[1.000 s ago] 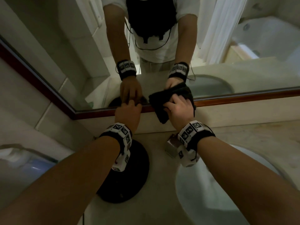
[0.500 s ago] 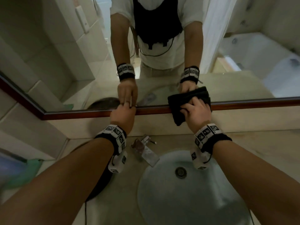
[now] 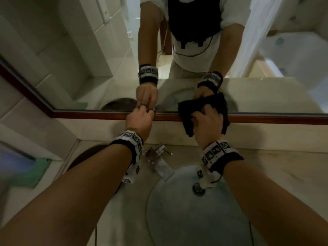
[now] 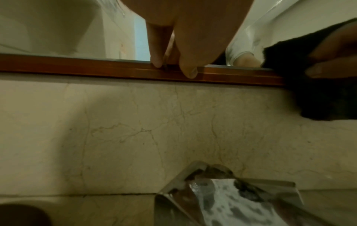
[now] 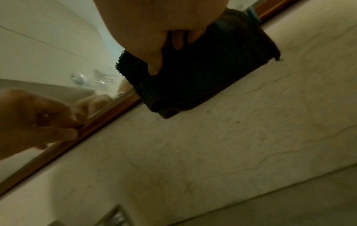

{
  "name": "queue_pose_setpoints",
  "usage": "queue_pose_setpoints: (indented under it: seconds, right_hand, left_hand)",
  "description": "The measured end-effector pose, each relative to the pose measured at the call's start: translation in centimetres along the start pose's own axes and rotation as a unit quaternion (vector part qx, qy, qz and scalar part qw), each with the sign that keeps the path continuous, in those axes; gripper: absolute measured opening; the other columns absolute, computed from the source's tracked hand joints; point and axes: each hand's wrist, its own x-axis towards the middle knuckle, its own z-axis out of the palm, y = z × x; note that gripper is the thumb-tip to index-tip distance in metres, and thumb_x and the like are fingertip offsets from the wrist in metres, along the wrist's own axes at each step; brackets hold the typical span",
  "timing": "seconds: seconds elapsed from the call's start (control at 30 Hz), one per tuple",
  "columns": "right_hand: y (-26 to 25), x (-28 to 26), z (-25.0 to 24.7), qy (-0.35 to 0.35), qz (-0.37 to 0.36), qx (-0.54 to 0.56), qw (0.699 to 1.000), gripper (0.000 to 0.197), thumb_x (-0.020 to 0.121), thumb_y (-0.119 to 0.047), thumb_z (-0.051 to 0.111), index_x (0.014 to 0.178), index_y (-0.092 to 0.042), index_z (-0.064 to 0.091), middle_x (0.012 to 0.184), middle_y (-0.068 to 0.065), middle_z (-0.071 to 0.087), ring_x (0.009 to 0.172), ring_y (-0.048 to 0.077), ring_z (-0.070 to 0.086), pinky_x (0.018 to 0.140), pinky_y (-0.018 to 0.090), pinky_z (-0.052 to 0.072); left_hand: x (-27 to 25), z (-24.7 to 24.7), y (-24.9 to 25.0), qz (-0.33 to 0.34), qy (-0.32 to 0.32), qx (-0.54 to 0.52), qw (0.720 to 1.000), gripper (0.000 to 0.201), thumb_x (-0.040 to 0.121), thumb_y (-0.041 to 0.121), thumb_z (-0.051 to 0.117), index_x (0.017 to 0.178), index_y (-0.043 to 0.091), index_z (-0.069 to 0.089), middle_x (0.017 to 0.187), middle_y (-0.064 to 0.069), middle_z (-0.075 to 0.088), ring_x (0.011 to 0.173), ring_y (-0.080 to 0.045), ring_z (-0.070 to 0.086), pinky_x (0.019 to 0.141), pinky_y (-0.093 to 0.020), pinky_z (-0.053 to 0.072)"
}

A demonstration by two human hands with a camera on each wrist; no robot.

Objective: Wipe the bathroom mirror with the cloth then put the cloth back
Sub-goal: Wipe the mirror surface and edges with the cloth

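Two forearms reach fwd from the bottom of the head view, each w/ a marker band at the wrist, over the round basin (image 3: 186,210) and the chrome tap (image 3: 159,162) at its back edge. Left of the tap a dark round object (image 3: 85,157) sits on the counter, mostly hidden by the left arm; can't tell what it is. Past the tap rises the marble splashback (image 4: 135,130), then the wooden frame (image 4: 77,67) along the mirror's bottom edge. The left hand (image 3: 140,119) rests at that frame w/ fingers curled in, thumb tip on the wood and a fingertip at the glass line; it seems to pinch something tiny, but the pics are too blurred to tell what, if anything. The right hand (image 3: 207,125) grips the folded black cloth (image 5: 203,76), fingers spread over it, thumb curled on its near face, pressing it against the frame and the lowest strip of the mirror (image 3: 71,59); a loose corner hangs down over the splashback. Judging progress: the wipe is under way at the bottom edge, approx. mid-width. How much glass is already cleaned can't be read from these pics. Left to do: any remaining glass, then returning the cloth to its place, which isn't identifiable here.
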Motion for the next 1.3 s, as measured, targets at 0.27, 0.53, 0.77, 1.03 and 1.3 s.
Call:
queue_pose_setpoints:
  seconds: [0.27,0.53,0.77,1.03,1.3]
  right_hand:
    - [-3.8,0.4,0.4,-0.100,-0.034,0.013,0.994,0.015,0.071,-0.020,0.078,0.086,-0.021,0.074,0.097,0.011,0.060,0.085,0.036,0.060,0.071,0.044,0.045]
    - [6.4,-0.5,-3.9,-0.019,0.012,-0.006,1.000,0.022,0.085,-0.033,0.059,0.089,-0.020,0.076,0.088,0.008,0.057,0.084,0.034,0.056,0.068,0.036,0.038]
    - [3.7,-0.6,-1.4,0.038,-0.001,-0.014,0.999,0.014,0.083,-0.019,0.059,0.083,-0.013,0.071,0.085,0.012,0.055,0.079,0.034,0.055,0.067,0.036,0.037]
    - [-5.6,0.5,1.6,-0.074,0.004,0.011,0.997,0.017,0.071,-0.010,0.076,0.087,-0.017,0.074,0.095,0.015,0.060,0.085,0.037,0.060,0.073,0.047,0.047]
    - [0.4,0.2,-1.4,-0.064,0.019,0.006,0.998,0.010,0.083,-0.024,0.068,0.089,-0.020,0.075,0.094,0.009,0.061,0.084,0.035,0.058,0.069,0.039,0.042]
  left_hand:
    - [0.0,-0.5,-0.3,0.020,0.000,0.024,1.000,0.029,0.097,0.013,0.047,0.125,0.012,0.050,0.117,-0.016,0.051,0.106,-0.035,0.054,0.071,-0.039,0.043]
    - [-0.1,-0.3,-0.7,0.026,-0.002,0.023,0.999,0.031,0.096,0.016,0.051,0.127,0.015,0.049,0.117,-0.014,0.050,0.104,-0.032,0.053,0.074,-0.040,0.048]
    - [0.1,0.2,-0.9,0.022,0.004,0.004,1.000,0.031,0.097,0.019,0.047,0.127,0.014,0.049,0.117,-0.014,0.047,0.103,-0.033,0.050,0.069,-0.039,0.041]
    - [0.1,0.6,-1.2,0.017,0.019,-0.014,1.000,0.026,0.098,0.019,0.047,0.122,0.011,0.053,0.116,-0.015,0.048,0.103,-0.035,0.050,0.065,-0.036,0.035]
    - [-0.1,0.6,-1.2,0.023,0.036,-0.008,0.999,0.023,0.098,0.022,0.049,0.118,0.012,0.055,0.109,-0.013,0.051,0.096,-0.033,0.054,0.067,-0.037,0.043]
